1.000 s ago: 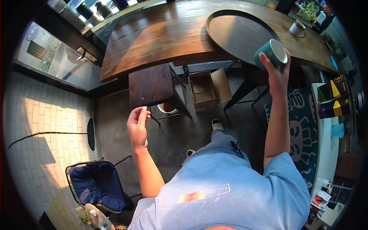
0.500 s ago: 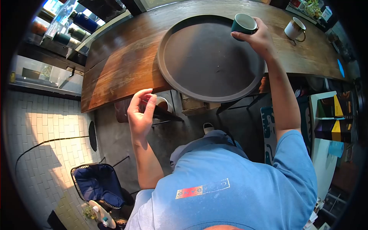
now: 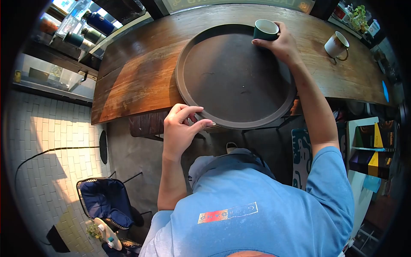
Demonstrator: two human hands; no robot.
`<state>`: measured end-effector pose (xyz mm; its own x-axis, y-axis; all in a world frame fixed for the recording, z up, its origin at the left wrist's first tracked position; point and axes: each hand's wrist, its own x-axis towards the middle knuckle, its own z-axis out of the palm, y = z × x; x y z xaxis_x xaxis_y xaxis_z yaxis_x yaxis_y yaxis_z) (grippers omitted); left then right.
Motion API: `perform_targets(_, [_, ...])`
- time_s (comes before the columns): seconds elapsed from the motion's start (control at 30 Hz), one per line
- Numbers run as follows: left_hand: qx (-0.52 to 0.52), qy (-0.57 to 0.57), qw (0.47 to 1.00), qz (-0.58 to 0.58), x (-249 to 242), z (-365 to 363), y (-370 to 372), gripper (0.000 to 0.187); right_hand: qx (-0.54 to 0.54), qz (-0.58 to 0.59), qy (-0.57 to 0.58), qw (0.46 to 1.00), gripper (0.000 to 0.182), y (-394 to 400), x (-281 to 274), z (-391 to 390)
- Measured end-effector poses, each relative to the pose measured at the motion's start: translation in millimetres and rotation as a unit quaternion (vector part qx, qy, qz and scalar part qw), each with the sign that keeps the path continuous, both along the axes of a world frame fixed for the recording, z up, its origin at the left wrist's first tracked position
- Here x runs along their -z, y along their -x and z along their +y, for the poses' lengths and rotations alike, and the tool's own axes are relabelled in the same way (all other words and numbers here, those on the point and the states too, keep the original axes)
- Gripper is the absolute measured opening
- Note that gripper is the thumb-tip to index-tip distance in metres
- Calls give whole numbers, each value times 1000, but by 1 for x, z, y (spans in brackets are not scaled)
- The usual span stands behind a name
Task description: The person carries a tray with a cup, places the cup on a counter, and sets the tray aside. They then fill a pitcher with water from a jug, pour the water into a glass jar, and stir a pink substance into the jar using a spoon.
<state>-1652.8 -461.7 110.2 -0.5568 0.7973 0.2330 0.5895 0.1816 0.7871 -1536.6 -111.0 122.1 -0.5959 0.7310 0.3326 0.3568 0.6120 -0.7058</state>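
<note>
My right hand is closed around a dark green cup with a pale inside, held upright over the far right part of a large round tray. Whether the cup's base touches the tray is not clear. At the tray's near left edge is my left hand, thumb and forefinger bent about the rim; the other fingers are partly hidden. The brown tray lies on a wooden table, its near side jutting past the table edge. A white mug with a brown-gold rim stands to the right.
Bottles line a shelf at the upper left. A stool is under the table. A chair with a navy cushion stands at lower left, and boxes sit on a rack at the right.
My left hand has moved right and up to the tray's rim. The cup in my right hand has shifted slightly left over the tray. The view has tilted a little.
</note>
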Motion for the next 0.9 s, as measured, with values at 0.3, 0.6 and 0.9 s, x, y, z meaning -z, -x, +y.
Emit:
perform_targets(0.3, [-7,-37,998,-50,13,3,7,33,-37,62,-2,997,119,-17,-5,-22])
perform_targets(0.6, [-26,-83,991,-103,12,-33,11,36,19,232,-188,954,79,-29,-45,-132])
perform_targets(0.9, [-252,-126,955,-96,14,-189,9,21,-250,276,28,928,24,42,-15,-253])
